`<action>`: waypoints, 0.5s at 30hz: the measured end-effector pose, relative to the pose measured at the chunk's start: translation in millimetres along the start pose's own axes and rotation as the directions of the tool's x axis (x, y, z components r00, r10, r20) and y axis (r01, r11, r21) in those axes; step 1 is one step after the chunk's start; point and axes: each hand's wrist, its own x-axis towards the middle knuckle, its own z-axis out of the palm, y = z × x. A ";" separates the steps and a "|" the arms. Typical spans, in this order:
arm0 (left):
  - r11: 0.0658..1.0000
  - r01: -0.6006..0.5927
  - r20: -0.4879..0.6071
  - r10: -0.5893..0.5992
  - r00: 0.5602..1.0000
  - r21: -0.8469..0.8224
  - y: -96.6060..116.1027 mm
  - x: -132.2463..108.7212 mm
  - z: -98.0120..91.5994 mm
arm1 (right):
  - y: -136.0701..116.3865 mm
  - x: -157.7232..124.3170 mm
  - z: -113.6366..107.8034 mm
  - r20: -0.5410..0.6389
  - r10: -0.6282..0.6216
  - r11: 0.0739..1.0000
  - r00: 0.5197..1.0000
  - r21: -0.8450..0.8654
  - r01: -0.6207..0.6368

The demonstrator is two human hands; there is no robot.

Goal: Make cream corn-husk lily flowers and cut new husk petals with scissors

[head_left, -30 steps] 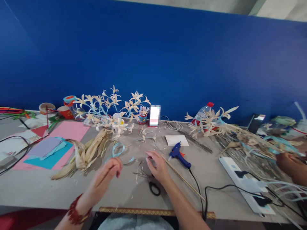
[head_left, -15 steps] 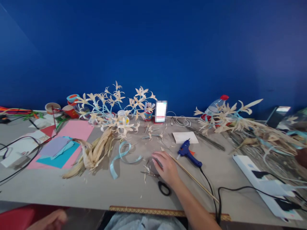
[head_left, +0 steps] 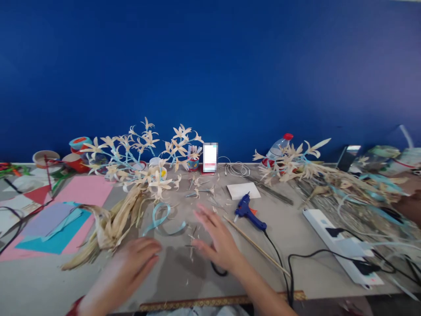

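My right hand hovers over the grey table with its fingers stretched out and apart, holding nothing. It covers most of a pair of scissors whose black handle shows beneath the wrist. My left hand lies low over the table at the front left, fingers extended and slightly blurred, empty. A curl of light blue ribbon lies just beyond it, and a heap of dried husk strips sits to its left. A thin wooden stick runs along the right of my right hand.
A blue glue gun with a black cord lies right of centre, near a white card. Husk flower sprays stand at the back; more husk flowers are at right. A white power strip, coloured paper sheets and another person's hand are also in view.
My left hand came back up from below the table edge and now lies over the table. My right hand lifted off the scissors and spread its fingers.
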 end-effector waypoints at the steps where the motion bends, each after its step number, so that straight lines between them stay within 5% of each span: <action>1: 0.996 -0.066 0.155 0.074 0.985 -0.056 9.7 13.8 12.6 | -9.8 1.4 1.3 0.049 -0.068 0.997 0.996 0.027 0.067; 3: 0.965 -0.126 0.305 0.194 0.933 -0.228 24.9 33.5 32.5 | -20.4 2.0 5.6 0.101 -0.195 0.980 0.976 0.051 0.191; 5: 0.912 -0.085 0.336 0.233 0.912 -0.401 31.8 42.5 40.2 | -13.6 -1.3 7.0 0.022 -0.182 0.983 0.983 0.007 0.182; 7: 0.792 -0.059 0.215 0.235 0.948 -0.607 29.8 44.4 35.6 | 8.7 -8.0 0.6 -0.041 -0.102 0.993 0.994 -0.071 0.099; 8: 0.734 -0.073 0.115 0.203 0.972 -0.675 26.1 44.4 30.8 | 22.6 -11.9 -5.4 -0.147 0.037 0.989 0.988 -0.133 -0.057; 10: 0.787 -0.076 0.050 0.134 0.990 -0.612 15.8 44.1 22.1 | 47.7 -18.4 -19.7 -0.300 0.197 0.936 0.934 -0.226 -0.270; 12: 0.936 -0.120 0.070 0.151 0.986 -0.330 4.9 43.4 20.5 | 61.8 -21.3 -30.1 -0.336 0.181 0.913 0.924 -0.292 -0.285; 15: 0.983 -0.174 0.242 0.183 0.953 -0.056 -7.0 38.7 30.5 | 60.0 -19.3 -29.0 -0.288 0.112 0.949 0.951 -0.252 -0.188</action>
